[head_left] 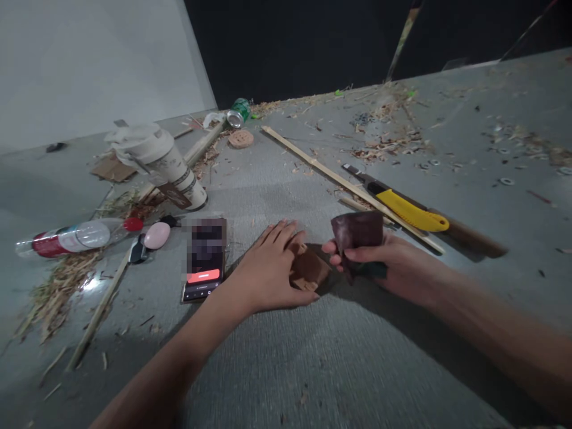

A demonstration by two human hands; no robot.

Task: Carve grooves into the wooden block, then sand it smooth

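Observation:
My left hand (272, 268) lies over a small brown wooden-looking piece (308, 268) on the grey surface, thumb on the near side and fingers over the far side. In my right hand (373, 256) is a bent, dark maroon sheet that looks like sandpaper (357, 229), pinched between thumb and fingers. It is held just right of the brown piece and above the surface. A phone (204, 262) with a lit screen lies left of my left hand.
Beyond my right hand lie a long wood strip (313, 161), a yellow-handled tool (406, 211) and a brown handle (469, 235). At left are a cup (165, 161), a plastic bottle (89, 235) and a stick (100, 310). A green can (239, 113) and wood shavings (393, 146) lie farther back.

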